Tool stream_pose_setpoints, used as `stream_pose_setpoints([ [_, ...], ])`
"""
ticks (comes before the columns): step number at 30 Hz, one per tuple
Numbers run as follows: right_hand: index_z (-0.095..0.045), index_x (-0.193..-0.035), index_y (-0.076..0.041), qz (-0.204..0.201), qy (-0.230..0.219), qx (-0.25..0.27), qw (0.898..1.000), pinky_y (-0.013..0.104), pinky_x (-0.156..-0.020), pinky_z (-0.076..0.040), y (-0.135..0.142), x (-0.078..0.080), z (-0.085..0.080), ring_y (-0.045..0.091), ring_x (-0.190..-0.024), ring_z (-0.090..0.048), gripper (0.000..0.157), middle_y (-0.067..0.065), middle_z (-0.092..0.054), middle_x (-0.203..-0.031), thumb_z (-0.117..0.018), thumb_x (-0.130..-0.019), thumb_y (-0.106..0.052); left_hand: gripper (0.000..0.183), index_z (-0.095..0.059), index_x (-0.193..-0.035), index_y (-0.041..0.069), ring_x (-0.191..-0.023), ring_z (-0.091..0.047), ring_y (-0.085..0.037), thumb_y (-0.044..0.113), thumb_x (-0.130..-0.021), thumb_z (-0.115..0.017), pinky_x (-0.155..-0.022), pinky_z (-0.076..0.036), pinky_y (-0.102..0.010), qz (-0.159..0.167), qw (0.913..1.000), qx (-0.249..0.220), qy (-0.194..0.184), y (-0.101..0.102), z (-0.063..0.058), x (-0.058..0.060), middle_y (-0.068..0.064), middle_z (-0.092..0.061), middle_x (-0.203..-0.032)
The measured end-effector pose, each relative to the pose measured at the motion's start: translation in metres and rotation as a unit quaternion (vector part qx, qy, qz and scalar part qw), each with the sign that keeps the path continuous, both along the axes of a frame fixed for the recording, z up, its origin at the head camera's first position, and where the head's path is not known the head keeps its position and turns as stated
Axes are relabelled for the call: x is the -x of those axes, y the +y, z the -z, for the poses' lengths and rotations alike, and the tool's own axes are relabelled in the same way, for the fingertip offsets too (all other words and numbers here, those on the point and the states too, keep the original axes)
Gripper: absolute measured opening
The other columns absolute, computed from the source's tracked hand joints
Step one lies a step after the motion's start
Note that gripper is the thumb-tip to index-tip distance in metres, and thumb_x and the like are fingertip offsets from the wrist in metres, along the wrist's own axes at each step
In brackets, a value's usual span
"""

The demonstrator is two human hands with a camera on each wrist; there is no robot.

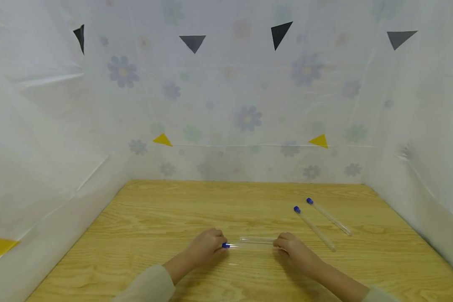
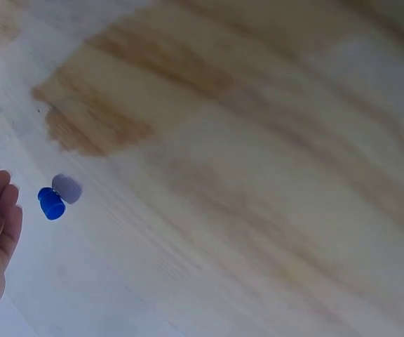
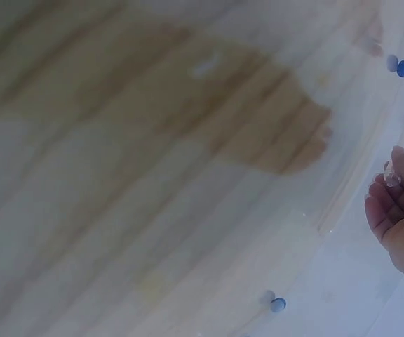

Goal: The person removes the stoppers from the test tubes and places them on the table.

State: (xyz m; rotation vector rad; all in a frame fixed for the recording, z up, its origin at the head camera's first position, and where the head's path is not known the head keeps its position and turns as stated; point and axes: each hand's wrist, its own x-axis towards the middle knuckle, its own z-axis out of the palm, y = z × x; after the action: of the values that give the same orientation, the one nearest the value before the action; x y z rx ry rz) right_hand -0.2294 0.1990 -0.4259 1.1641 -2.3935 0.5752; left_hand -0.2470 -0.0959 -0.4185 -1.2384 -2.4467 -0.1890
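My left hand (image 1: pixel 209 247) pinches the blue cap (image 1: pixel 225 245) of a clear test tube (image 1: pixel 249 246). With thumb and fingertips, my right hand (image 1: pixel 292 251) holds the other end of that tube, so it lies level between both hands. A second clear tube (image 1: pixel 256 239) lies just behind it, its left end without a cap and its right end hidden behind my right hand. In the left wrist view, another blue cap (image 2: pixel 51 203) sits beside my left fingertips. The right wrist view shows the rounded tube end (image 3: pixel 393 177) in my right fingers.
Two more blue-capped tubes, a nearer one (image 1: pixel 317 230) and a farther one (image 1: pixel 332 219), lie slanted on the wooden table (image 1: pixel 166 205) to the right. A flower-patterned sheet (image 1: pixel 219 100) with dark and yellow triangles hangs along the back and sides.
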Motion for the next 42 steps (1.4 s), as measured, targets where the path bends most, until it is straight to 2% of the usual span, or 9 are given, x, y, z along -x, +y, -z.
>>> stream_pose_setpoints([
  [5, -0.065, -0.084, -0.002, -0.005, -0.004, 0.004, 1.0, 0.015, -0.059, -0.048, 0.001, -0.002, 0.001, 0.01, -0.072, -0.053, 0.016, 0.001, -0.058, -0.079, -0.072, -0.071, 0.006, 0.012, -0.07, -0.087, 0.006, -0.072, -0.057, -0.009, 0.018, -0.082, -0.069, -0.065, -0.049, -0.016, 0.013, 0.9999, -0.003, 0.01, -0.001, 0.001, -0.002, 0.0, -0.063, -0.08],
  [12, -0.066, -0.086, -0.001, -0.009, -0.036, 0.002, 0.999, 0.015, -0.06, -0.049, 0.002, -0.006, 0.001, 0.012, -0.073, -0.055, 0.016, 0.003, -0.06, -0.081, -0.07, -0.072, 0.005, 0.013, -0.07, -0.086, 0.007, -0.07, -0.054, -0.008, 0.02, -0.083, -0.069, -0.064, -0.047, -0.016, 0.018, 0.9996, 0.002, 0.02, -0.002, 0.006, -0.001, 0.002, -0.061, -0.078],
  [21, -0.066, -0.087, 0.001, -0.016, -0.041, 0.007, 0.999, 0.015, -0.06, -0.049, 0.001, -0.008, -0.001, 0.012, -0.073, -0.055, 0.014, 0.004, -0.06, -0.082, -0.069, -0.074, 0.004, 0.014, -0.07, -0.089, 0.007, -0.073, -0.054, -0.007, 0.019, -0.086, -0.066, -0.064, -0.046, -0.014, 0.004, 0.9994, 0.015, -0.032, -0.002, 0.002, -0.005, 0.001, -0.063, -0.081],
  [24, -0.065, -0.088, 0.001, -0.021, -0.044, 0.008, 0.999, 0.015, -0.06, -0.049, 0.001, -0.008, -0.001, 0.012, -0.074, -0.055, 0.014, 0.004, -0.061, -0.082, -0.069, -0.074, 0.004, 0.013, -0.07, -0.09, 0.006, -0.074, -0.055, -0.007, 0.018, -0.087, -0.064, -0.065, -0.047, -0.015, 0.008, 0.9991, 0.012, -0.04, -0.002, 0.002, -0.006, 0.0, -0.064, -0.083],
  [26, -0.065, -0.088, 0.0, -0.023, -0.043, 0.008, 0.999, 0.015, -0.06, -0.049, 0.001, -0.008, 0.0, 0.012, -0.074, -0.055, 0.015, 0.004, -0.061, -0.082, -0.069, -0.074, 0.004, 0.013, -0.069, -0.09, 0.006, -0.075, -0.056, -0.008, 0.017, -0.087, -0.064, -0.066, -0.047, -0.015, 0.016, 0.9992, 0.011, -0.034, -0.003, 0.002, -0.007, 0.0, -0.064, -0.084],
  [32, -0.064, -0.087, -0.001, -0.019, -0.038, 0.002, 0.999, 0.015, -0.06, -0.048, 0.002, -0.009, 0.001, 0.01, -0.074, -0.053, 0.015, 0.003, -0.06, -0.082, -0.069, -0.074, 0.005, 0.012, -0.068, -0.088, 0.006, -0.075, -0.058, -0.009, 0.018, -0.086, -0.065, -0.068, -0.049, -0.017, 0.039, 0.9991, 0.005, 0.017, -0.003, 0.006, -0.009, 0.001, -0.063, -0.083],
  [37, -0.064, -0.089, -0.003, -0.012, -0.054, -0.006, 0.998, 0.017, -0.06, -0.048, 0.002, -0.009, 0.0, 0.009, -0.075, -0.052, 0.014, 0.001, -0.059, -0.083, -0.067, -0.076, 0.004, 0.013, -0.067, -0.091, 0.006, -0.081, -0.06, -0.01, 0.018, -0.088, -0.063, -0.073, -0.05, -0.02, 0.033, 0.9992, 0.016, 0.015, -0.003, 0.006, -0.01, 0.001, -0.063, -0.086],
  [42, -0.063, -0.088, -0.003, -0.018, -0.043, -0.003, 0.999, 0.016, -0.058, -0.047, 0.002, -0.009, 0.001, 0.007, -0.074, -0.05, 0.015, 0.0, -0.058, -0.082, -0.068, -0.076, 0.004, 0.013, -0.067, -0.091, 0.007, -0.082, -0.06, -0.01, 0.019, -0.089, -0.062, -0.074, -0.05, -0.02, 0.025, 0.9988, 0.033, 0.027, -0.003, 0.005, -0.012, 0.001, -0.062, -0.087],
])
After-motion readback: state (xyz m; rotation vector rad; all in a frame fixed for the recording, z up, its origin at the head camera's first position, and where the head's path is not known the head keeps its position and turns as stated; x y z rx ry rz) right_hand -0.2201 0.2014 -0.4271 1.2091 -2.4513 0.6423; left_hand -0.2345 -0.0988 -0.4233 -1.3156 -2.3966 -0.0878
